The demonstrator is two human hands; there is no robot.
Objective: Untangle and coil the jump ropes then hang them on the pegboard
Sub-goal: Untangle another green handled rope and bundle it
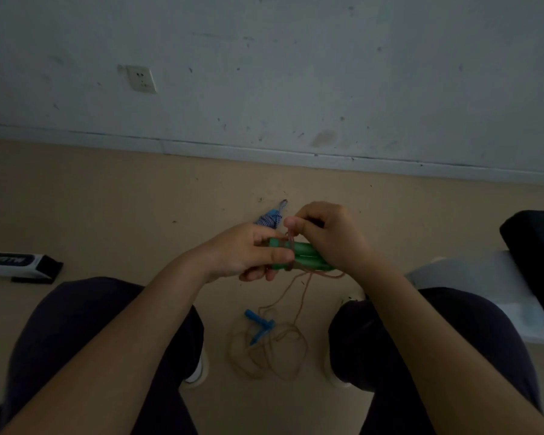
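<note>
Between knees: left hand [248,251] grips green handles [305,257], ends hidden; right hand [327,233] pinches cord [291,238].

Dim, flat light, source unclear; soft focus throughout; wide-angle bending at edges.

the left hand [248,252] hides one end of the green handles [308,257], the right hand [330,233] the other. the blue-and-white rope [269,219] is mostly hidden behind the fingers. the black cushion [537,252] is cut by the right edge.
</note>
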